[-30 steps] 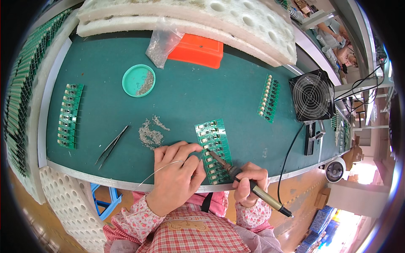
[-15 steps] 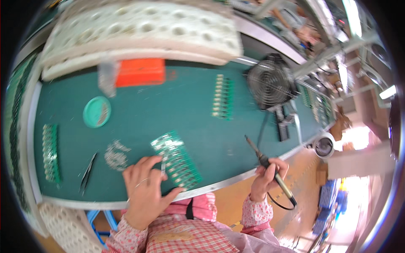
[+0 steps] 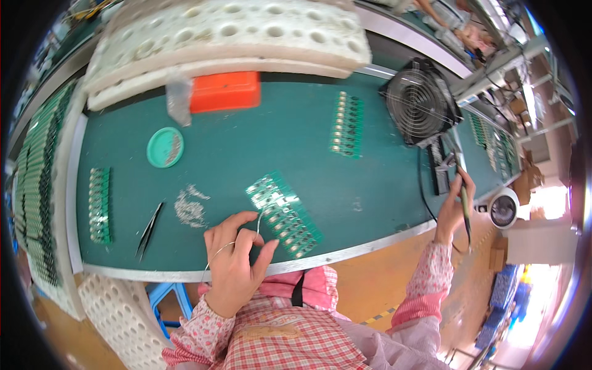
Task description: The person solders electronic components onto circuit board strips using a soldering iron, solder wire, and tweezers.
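A green circuit board panel (image 3: 285, 214) with rows of small parts lies slanted on the table, to the right of my left hand (image 3: 237, 262). My left fingers are pinched on a thin strand of solder wire (image 3: 259, 221), whose tip points up by the panel's left edge. The wire runs back in a curve over the hand. My right hand (image 3: 453, 206) grips a soldering iron (image 3: 465, 202) by its handle, out at the table's right side. The iron's front end is at the iron stand (image 3: 439, 166); whether its tip is inside, I cannot tell.
A black fan (image 3: 420, 103) stands behind the stand. Further boards (image 3: 347, 124) lie at the back, and another panel (image 3: 100, 205) at left. Tweezers (image 3: 150, 231), a pile of small parts (image 3: 191, 206), a green dish (image 3: 164, 148) and an orange box (image 3: 226, 91) are leftward.
My right hand has carried the soldering iron away from the front edge, right and forward to the stand. My left thumb has come off the panel's near corner. The whole view has shifted.
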